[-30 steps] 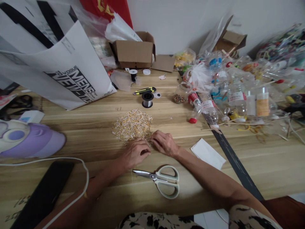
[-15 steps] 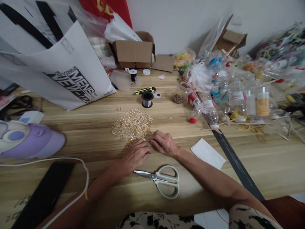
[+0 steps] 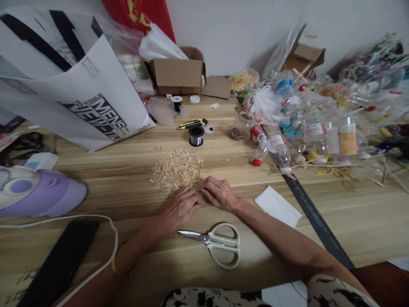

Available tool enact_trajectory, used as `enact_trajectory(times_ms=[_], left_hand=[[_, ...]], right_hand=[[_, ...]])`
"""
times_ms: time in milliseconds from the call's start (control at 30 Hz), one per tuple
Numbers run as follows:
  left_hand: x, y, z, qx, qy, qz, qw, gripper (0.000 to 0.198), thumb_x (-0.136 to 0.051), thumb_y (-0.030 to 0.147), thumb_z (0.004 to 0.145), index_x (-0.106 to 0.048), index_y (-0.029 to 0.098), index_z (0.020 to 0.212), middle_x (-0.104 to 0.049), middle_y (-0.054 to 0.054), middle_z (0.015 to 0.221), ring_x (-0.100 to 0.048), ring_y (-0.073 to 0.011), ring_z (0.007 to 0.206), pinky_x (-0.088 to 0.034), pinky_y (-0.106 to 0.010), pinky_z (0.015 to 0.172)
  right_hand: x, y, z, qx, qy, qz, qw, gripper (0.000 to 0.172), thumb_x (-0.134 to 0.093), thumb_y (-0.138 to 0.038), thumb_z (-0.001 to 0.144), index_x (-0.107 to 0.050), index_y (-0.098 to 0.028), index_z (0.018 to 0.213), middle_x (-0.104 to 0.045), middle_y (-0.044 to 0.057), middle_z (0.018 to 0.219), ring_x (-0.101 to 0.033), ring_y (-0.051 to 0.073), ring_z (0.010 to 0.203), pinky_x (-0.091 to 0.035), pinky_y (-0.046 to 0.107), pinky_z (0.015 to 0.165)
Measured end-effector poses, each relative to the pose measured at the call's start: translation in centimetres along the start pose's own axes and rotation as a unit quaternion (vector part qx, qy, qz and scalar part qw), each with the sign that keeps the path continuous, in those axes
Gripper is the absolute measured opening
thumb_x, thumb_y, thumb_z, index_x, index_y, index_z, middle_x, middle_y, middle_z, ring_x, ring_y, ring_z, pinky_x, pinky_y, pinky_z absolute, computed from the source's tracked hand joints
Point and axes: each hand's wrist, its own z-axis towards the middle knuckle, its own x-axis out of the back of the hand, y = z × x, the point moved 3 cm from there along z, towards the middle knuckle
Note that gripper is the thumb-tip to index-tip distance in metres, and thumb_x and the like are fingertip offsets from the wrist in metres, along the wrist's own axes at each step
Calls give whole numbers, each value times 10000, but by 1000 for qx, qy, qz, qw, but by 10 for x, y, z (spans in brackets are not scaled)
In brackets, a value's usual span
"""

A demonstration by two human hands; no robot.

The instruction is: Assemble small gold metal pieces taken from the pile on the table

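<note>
Left hand [image 3: 183, 207] and right hand [image 3: 220, 195] curled at gold-and-silver pile [image 3: 175, 169]; we can't tell what they pinch; scissors [image 3: 205, 238] near, likely for easy reach

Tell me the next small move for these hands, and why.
I'd probably ease the right hand slightly toward the left hand: both are curled close together at the near edge of the glittery pile, with a small gap between. Whether either holds a piece is hidden. The scissors lie unheld, so they seem less pressing.

The left edge crops the purple object [image 3: 59, 192]; anything between the fingers [image 3: 211, 186] seems hidden.
</note>
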Motion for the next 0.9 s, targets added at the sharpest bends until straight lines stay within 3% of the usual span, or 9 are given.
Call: enact_trajectory(times_ms=[300,467,900], left_hand=[[7,-18,3,115,58,-136,982,105,-554,89,765,-588,150,687,-576,-1,686,-526,-123,656,-405,-229,630],[10,-20,4,161,83,-171,968,77,-564,98,732,-609,141,687,-590,-6,676,-525,-117,621,-403,-216,598],[9,-21,2,148,125,-184,964,89,-546,115,745,-616,144,700,-628,-26,723,-562,-129,660,-431,-225,631]], right_hand=[[5,0,5,4,-6,150,989,107,-438,-197,905,-534,-153,889,-595,60,793,-546,135,719,-440,232,628],[5,3,8,-41,-8,233,972,105,-504,-207,878,-576,-139,843,-579,44,745,-525,117,652,-424,217,598],[-7,5,5,-24,-85,243,966,157,-500,-262,892,-596,-151,947,-645,73,872,-599,152,799,-458,248,736]])
